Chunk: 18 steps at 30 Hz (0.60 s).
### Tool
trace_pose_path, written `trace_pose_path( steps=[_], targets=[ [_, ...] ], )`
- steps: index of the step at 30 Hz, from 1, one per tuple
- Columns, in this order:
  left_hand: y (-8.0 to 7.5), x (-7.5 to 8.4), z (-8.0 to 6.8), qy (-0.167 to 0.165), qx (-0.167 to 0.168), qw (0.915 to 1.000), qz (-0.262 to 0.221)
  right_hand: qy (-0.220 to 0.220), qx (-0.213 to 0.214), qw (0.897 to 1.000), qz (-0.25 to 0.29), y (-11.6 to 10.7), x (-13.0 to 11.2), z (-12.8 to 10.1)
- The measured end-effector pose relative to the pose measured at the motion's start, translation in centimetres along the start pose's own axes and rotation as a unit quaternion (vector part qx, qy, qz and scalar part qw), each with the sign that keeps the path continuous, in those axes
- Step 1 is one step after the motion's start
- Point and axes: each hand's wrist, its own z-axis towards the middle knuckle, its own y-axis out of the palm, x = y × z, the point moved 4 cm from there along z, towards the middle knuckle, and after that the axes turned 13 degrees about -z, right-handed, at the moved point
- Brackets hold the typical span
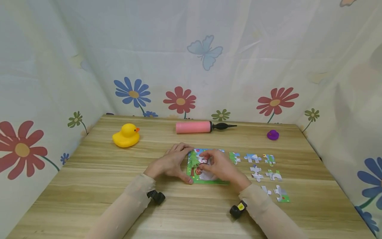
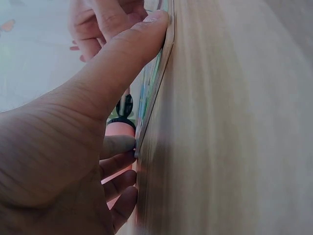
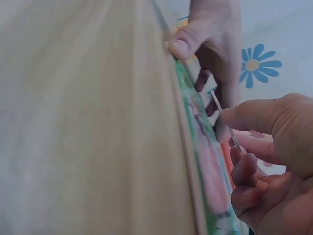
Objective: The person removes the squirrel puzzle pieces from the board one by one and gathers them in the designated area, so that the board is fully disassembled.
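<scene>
Starting at your far left on the wooden surface (image 1: 89,186), a yellow rubber duck (image 1: 126,135) sits well away from the work, and further along the back edge lies a pink hand pump (image 1: 197,126), neither in your way. Your left hand (image 1: 170,163) rests flat at the left border of the puzzle board (image 1: 192,166); its fingers are straight and relaxed, not curled round anything, with the thumb (image 2: 128,46) pressed against the board's near edge, which looks meant to brace the board so it does not slide while you work on it. Just to the right, your right hand (image 1: 217,166) hovers over the middle of the board with its grip pinched on a puzzle piece (image 3: 225,120), thumb and fingers holding the thin piece tilted above the picture, apparently so you can angle it toward its place. That piece, then, is in your right hand, above the board and not yet lying flat in it. Further right, the loose puzzle pieces (image 1: 262,169) lie spread out singly, face up and apart from one another, within easy reach of that hand. Near the far right corner sits a small purple toy (image 1: 273,134).
</scene>
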Motion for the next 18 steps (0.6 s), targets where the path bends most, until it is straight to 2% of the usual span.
trace_pose_path(
  steps=[11,18],
  targets=[
    [0.0,0.1,-0.1,-0.002,0.002,1.0000,-0.001,0.004,0.022,1.000,-0.002,-4.9,0.2,-0.4],
    [0.0,0.0,0.0,-0.010,-0.004,0.9999,-0.003,0.003,0.049,0.999,-0.023,-8.3,0.6,-1.3]
  ],
)
